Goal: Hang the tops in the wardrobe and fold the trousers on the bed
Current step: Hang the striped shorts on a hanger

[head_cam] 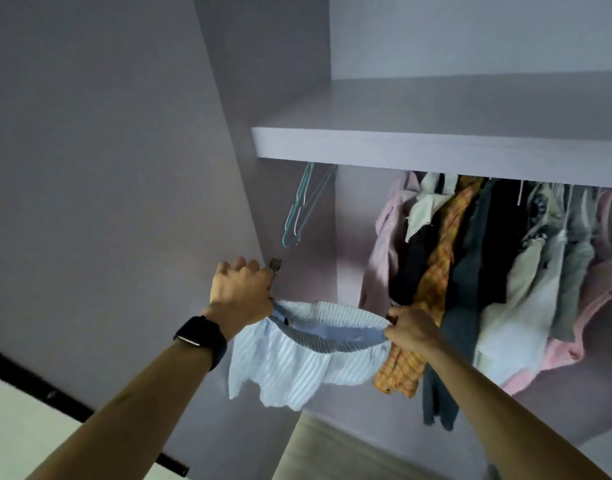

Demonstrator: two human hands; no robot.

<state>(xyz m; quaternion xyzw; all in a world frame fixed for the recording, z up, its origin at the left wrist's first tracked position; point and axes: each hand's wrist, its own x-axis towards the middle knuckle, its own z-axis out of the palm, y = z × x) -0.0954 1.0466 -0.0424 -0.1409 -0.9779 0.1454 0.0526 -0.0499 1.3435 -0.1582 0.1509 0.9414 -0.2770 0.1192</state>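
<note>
A light blue and white striped top (297, 368) hangs stretched between my two hands in front of the open wardrobe (436, 147). My left hand (240, 289), with a dark watch on its wrist, grips the top's left edge near the collar, fingers curled. On the right, my right hand (410, 329) pinches the top's other edge. Empty teal and pink hangers (302, 206) hang under the shelf at the left end, just above my left hand. Whether a hanger sits inside the top is hidden.
Several hung garments (505, 271) fill the wardrobe's right part: pink, white, orange check, dark ones. The wardrobe's open door (107, 168) stands at the left, with a metal hinge (275, 264) by my left hand. A beige surface (332, 452) lies below.
</note>
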